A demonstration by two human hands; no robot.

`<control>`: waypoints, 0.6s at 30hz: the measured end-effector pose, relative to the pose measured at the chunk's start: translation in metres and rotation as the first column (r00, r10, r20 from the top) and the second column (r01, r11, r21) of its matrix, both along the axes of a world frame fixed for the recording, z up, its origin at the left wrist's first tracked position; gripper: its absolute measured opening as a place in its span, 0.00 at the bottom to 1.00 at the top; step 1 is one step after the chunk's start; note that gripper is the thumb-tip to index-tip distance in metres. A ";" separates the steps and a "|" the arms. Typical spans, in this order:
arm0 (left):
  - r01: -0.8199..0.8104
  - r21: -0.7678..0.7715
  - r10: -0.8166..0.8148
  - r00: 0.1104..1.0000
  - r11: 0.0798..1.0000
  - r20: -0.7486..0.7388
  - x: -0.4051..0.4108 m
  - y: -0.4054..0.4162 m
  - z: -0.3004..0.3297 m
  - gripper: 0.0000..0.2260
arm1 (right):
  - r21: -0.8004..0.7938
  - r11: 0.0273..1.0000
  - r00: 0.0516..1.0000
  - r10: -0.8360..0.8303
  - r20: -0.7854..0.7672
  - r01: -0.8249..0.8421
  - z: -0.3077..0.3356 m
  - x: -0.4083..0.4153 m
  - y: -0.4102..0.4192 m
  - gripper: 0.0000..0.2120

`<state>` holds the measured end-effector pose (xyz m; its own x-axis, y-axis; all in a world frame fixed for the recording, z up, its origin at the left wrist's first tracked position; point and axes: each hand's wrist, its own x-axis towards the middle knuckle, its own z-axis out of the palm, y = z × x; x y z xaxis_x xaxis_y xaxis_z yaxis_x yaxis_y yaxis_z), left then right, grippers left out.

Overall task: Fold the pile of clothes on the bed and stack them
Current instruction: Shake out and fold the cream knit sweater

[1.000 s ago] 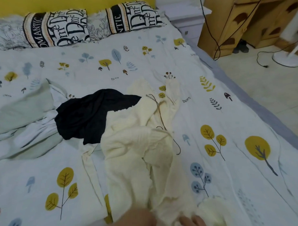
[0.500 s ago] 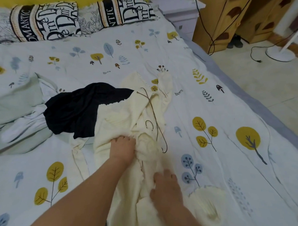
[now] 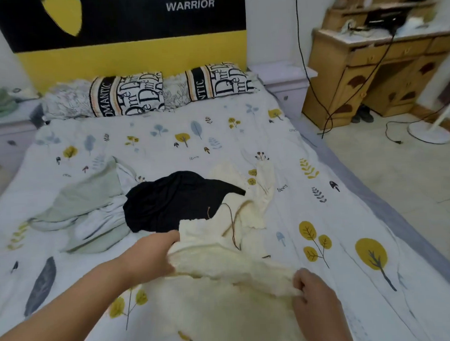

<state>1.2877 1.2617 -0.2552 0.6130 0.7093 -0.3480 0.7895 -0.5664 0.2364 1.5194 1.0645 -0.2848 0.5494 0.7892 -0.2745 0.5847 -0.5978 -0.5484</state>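
A: While both hands work the cream garment (image 3: 223,293), what lies around it, left to right?

B: Left of it, a pale green garment (image 3: 87,198), crumpled. Next, a black garment (image 3: 174,200), its near edge tucked under the cream one's upper part. Brown cord (image 3: 233,221) trails across the cream cloth.

A: Hands?

B: Left hand (image 3: 150,257) grips the cream garment's left edge, fingers curled into the fabric. Right hand (image 3: 312,292) pinches its right edge.

A: Open room?

B: Bare bed sheet (image 3: 324,269) right of the cream garment, out to the bed's edge; floor (image 3: 398,189) beyond.

A: Writing?

B: Beyond the cream garment, pillows (image 3: 127,94) read "ROMANTIC"; headboard panel (image 3: 142,17) reads "WARRIOR"; "trees" printed on the sheet.
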 end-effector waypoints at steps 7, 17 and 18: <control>-0.025 0.000 0.025 1.000 1.000 0.012 -0.076 -0.017 0.146 0.10 | 0.318 0.943 0.991 0.064 0.116 -0.098 0.131 -0.011 -0.003 0.17; -0.233 -0.632 0.652 0.480 0.739 0.586 -0.138 -0.089 0.323 0.06 | 0.351 0.910 0.971 0.171 0.169 -0.221 0.274 -0.057 -0.022 0.17; -0.194 -0.702 0.712 0.382 0.685 0.589 -0.140 -0.099 0.335 0.05 | 0.349 0.910 0.972 0.185 0.148 -0.226 0.284 -0.063 -0.024 0.16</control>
<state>1.1475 1.1628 0.0801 0.4113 0.8687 -0.2760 0.1976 0.2106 0.9574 1.4560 1.0408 -0.0011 0.3743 0.9216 0.1023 0.7419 -0.2315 -0.6293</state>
